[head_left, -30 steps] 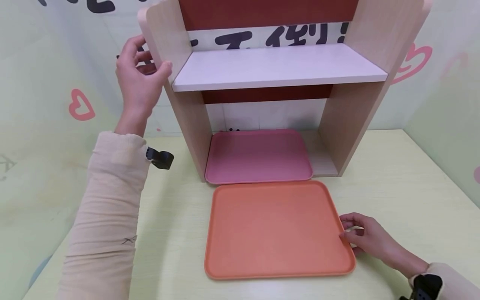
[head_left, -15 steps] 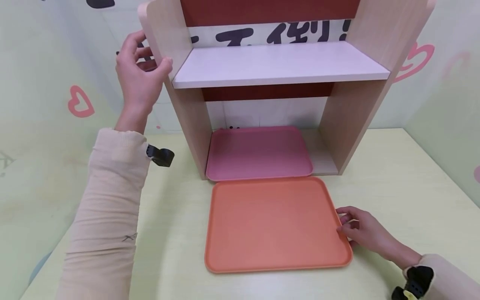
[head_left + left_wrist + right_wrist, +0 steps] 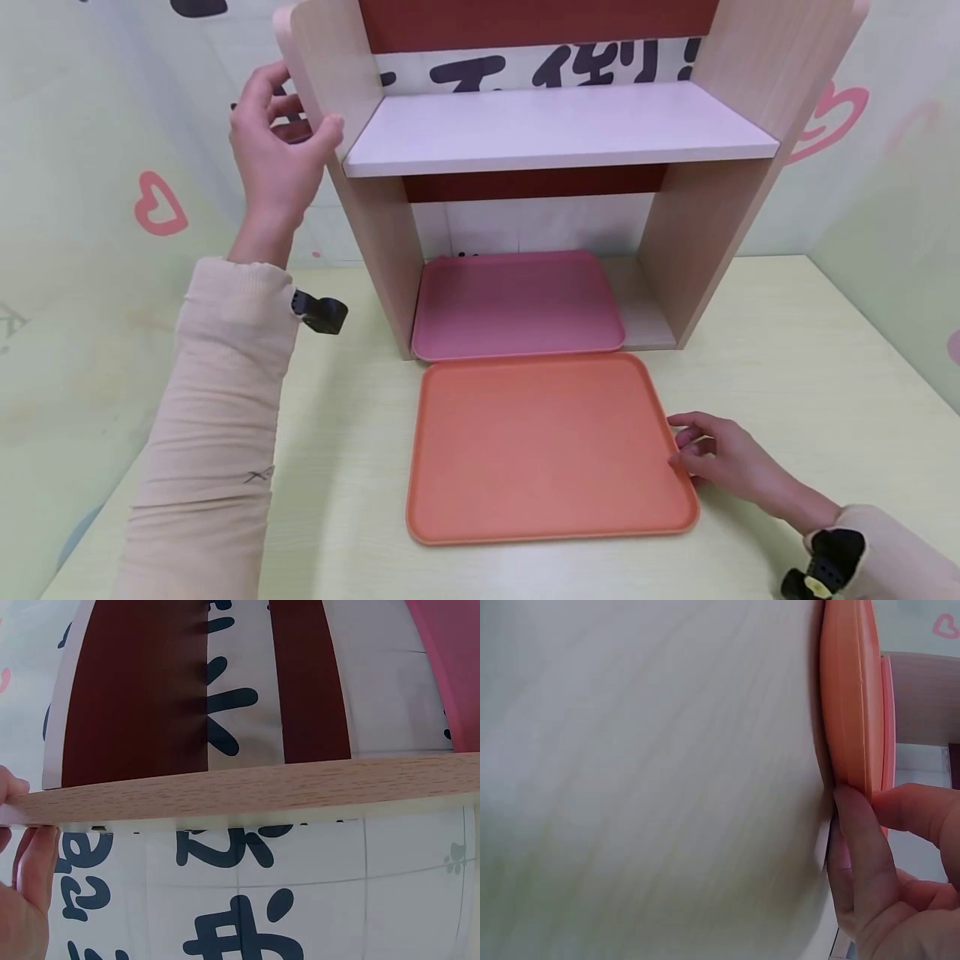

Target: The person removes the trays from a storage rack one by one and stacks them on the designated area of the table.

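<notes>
My left hand (image 3: 281, 154) grips the upper left side panel of a wooden shelf unit (image 3: 378, 250), thumb on the front edge and fingers behind it. In the left wrist view the fingertips show on both faces of that panel (image 3: 262, 784). An orange tray (image 3: 551, 450) lies flat on the table in front of the unit. My right hand (image 3: 723, 458) pinches its right rim between thumb and fingers; the right wrist view shows this pinch on the orange tray (image 3: 847, 697) from the side. Behind it, a pink tray (image 3: 517, 304) rests on the unit's bottom board, against the left panel.
A white middle shelf (image 3: 562, 129) spans the unit above the pink tray. Dark red boards (image 3: 536, 183) cross its back. A strip of the bottom board (image 3: 641, 308) shows right of the pink tray. Printed walls enclose the pale table (image 3: 810, 358).
The orange tray's right side has shifted slightly left with my right hand, its far edge staying close to the pink tray. My left hand keeps its hold on the panel.
</notes>
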Tool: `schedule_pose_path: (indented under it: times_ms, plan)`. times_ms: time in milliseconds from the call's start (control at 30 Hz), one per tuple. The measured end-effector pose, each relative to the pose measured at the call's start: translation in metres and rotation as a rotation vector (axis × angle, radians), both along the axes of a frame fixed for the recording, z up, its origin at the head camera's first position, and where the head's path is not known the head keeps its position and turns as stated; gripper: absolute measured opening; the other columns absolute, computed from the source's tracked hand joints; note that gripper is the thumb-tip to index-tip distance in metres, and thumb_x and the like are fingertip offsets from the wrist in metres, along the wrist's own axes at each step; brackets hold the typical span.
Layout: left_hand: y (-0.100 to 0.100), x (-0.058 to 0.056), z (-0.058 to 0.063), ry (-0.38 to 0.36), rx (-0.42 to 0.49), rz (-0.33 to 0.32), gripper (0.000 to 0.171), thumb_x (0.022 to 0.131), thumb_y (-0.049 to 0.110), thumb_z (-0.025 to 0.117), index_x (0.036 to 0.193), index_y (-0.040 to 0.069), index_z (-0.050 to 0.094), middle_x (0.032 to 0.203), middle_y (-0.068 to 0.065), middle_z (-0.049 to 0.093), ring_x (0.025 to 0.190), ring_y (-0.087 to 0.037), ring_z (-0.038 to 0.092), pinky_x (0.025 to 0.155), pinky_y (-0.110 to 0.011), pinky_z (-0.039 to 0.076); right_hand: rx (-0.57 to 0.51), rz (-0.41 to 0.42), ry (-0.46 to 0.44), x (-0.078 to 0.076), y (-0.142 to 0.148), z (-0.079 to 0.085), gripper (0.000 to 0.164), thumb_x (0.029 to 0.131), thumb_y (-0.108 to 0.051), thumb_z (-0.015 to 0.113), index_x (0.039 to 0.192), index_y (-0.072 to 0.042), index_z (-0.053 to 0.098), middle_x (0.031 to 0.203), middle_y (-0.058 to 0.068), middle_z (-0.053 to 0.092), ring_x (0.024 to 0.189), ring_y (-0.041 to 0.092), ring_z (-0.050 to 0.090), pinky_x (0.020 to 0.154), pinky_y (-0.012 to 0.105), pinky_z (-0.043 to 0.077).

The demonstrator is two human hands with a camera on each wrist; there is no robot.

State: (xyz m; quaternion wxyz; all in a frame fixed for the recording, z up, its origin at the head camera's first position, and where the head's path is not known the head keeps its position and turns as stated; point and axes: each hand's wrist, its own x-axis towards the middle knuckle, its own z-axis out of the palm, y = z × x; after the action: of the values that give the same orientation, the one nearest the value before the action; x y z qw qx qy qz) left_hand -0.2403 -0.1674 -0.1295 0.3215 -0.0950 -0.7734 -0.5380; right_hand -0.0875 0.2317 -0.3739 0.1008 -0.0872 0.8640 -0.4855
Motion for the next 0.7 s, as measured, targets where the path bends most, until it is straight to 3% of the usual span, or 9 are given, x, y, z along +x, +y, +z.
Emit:
schedule_pose_path:
  times_ms: [333, 700]
  plan:
    - [-0.003, -0.005, -0.002, 0.006, 0.015, -0.013, 0.046, 0.077, 0.017, 0.065, 0.121, 0.018, 0.051, 0.116, -0.003, 0.052, 0.095, -0.019, 0.056, 0.088, -0.023, 0.042, -0.089, 0.049, -0.091, -0.005, 0.006, 0.008, 0.041, 0.080, 0.002, 0.056, 0.115, 0.017, 0.041, 0.086, 0.015, 0.056, 0.069, 0.016, 0.060, 0.055, 0.031, 0.053]
    - [-0.005, -0.008, -0.002, 0.002, 0.029, -0.026, 0.045, 0.077, 0.013, 0.063, 0.120, 0.018, 0.052, 0.114, -0.005, 0.053, 0.091, -0.019, 0.056, 0.086, -0.025, 0.044, -0.015, 0.083, 0.001, -0.024, 0.011, 0.026, 0.034, 0.083, 0.000, 0.054, 0.112, 0.016, 0.045, 0.084, 0.015, 0.059, 0.070, 0.015, 0.061, 0.063, 0.029, 0.053]
